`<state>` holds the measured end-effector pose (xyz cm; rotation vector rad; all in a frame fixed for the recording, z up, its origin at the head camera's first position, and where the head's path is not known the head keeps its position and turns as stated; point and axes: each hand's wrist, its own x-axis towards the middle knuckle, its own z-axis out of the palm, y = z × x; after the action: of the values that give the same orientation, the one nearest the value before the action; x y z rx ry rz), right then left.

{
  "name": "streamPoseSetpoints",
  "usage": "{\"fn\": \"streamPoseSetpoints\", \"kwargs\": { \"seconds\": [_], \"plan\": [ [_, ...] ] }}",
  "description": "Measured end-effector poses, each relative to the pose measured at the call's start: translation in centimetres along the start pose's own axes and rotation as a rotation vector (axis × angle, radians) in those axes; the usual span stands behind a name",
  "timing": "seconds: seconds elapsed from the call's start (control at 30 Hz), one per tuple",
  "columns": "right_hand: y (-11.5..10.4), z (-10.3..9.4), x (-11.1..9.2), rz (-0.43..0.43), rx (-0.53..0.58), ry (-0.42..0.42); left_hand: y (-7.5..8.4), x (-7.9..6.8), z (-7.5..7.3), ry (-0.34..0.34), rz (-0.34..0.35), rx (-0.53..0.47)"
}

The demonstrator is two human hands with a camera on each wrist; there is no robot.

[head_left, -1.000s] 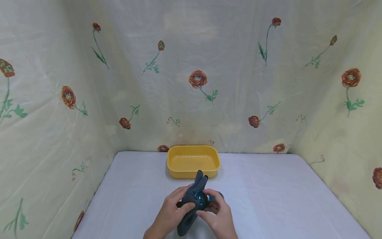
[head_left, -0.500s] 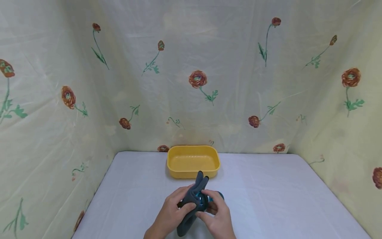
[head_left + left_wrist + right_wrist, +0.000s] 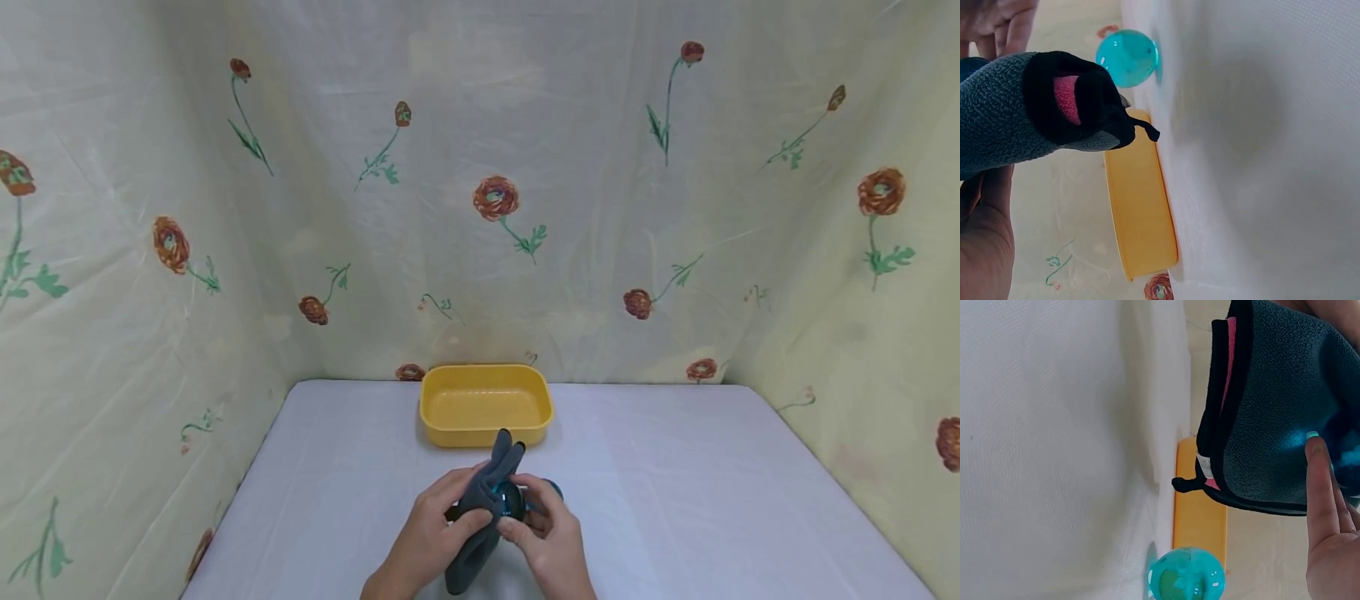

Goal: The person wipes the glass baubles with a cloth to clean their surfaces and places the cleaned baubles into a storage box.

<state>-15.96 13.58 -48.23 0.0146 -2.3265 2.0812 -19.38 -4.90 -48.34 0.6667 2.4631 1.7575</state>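
In the head view my left hand grips a folded dark grey cloth with black edging; pink shows inside its fold in the left wrist view. A shiny, dark blue rounded object bulges from the cloth's right side, partly covered by it. My right hand holds this object between thumb and curled fingers, against the cloth. Its far side and exact kind are hidden. Behind the right hand, a see-through teal ball-like object stands on the table, apart from the cloth.
A yellow rectangular tub stands at the table's back edge, beyond my hands. White covering lies over the table. Flower-printed curtains enclose the back and both sides.
My right thumb has shifted slightly up and onto the shiny blue object. The left hand and the cloth stay almost in place.
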Motion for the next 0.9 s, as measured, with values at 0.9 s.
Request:
{"fn": "streamPoseSetpoints", "kwargs": {
  "seconds": [0.9],
  "plan": [
    [0.16,-0.36,0.60,0.160,0.077,-0.035,0.47,-0.29,-0.06,-0.047,0.032,0.002]
  ]
}}
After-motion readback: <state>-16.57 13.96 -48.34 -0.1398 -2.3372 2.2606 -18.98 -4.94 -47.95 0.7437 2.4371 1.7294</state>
